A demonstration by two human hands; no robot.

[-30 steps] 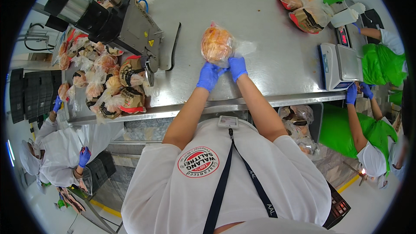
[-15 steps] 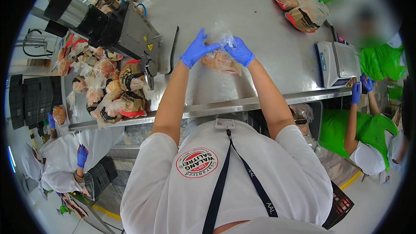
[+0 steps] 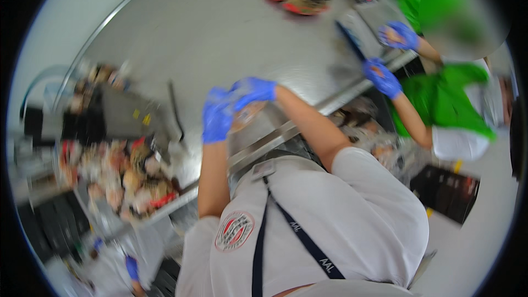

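Observation:
Both my hands wear blue gloves and meet over the steel table, near its front edge. My left hand (image 3: 216,116) is closed at the top of a clear plastic bag of food (image 3: 248,115), its fingers smeared by motion. Against it, my right hand (image 3: 255,90) is curled round the gathered plastic from the other side. Orange-brown contents show through the bag below my right wrist. My hands hide most of the bag's upper part.
A grey machine (image 3: 129,113) stands left, beside a heap of bagged food (image 3: 118,179). More bags (image 3: 300,0) lie at the far side. At right, a co-worker's gloved hands (image 3: 384,80) are near a scale (image 3: 357,36). A dark crate (image 3: 446,190) is behind on the right.
The whole view has swung round and blurred. My hands have come closer together and nearer the table's front edge with the bag. The co-worker's hands are now up beside the scale.

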